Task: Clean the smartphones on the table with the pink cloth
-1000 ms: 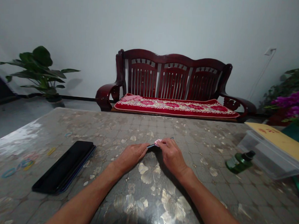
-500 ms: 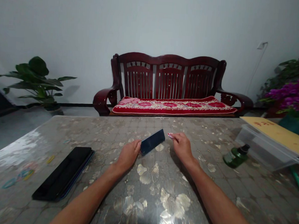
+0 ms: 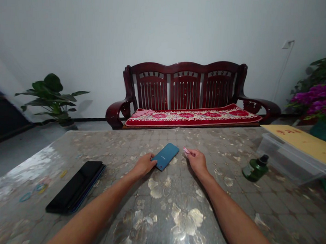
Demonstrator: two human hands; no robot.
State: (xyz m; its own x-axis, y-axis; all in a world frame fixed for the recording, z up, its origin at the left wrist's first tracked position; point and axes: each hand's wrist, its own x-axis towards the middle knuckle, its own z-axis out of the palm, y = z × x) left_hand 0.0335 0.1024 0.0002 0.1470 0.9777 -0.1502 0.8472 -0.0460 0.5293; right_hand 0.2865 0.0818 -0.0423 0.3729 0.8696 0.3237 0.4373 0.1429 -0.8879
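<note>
My left hand [image 3: 143,165] grips the lower left end of a blue smartphone [image 3: 166,156], with the thumb on its upper side. The phone's back faces up, showing a small pale logo and a camera near the held end. I cannot tell if it touches the table. To its right, my right hand [image 3: 197,161] pinches a small pink-and-white folded piece [image 3: 186,150], perhaps paper or cloth, apart from the phone. Left of my forearm, a stack of dark phones or tablets [image 3: 76,186] lies on the patterned table cover [image 3: 151,224].
A green pump bottle [image 3: 255,170] stands on the right, beside a clear plastic box [image 3: 285,159] topped by a yellow sheet [image 3: 302,141]. Several coloured bands [image 3: 39,188] lie on the far left. Beyond the table is a dark red wooden bench [image 3: 184,86].
The phone has turned over in my left hand: its dark face showed before, now its blue back does. My right hand still pinches the pink piece. The view has shifted slightly.
</note>
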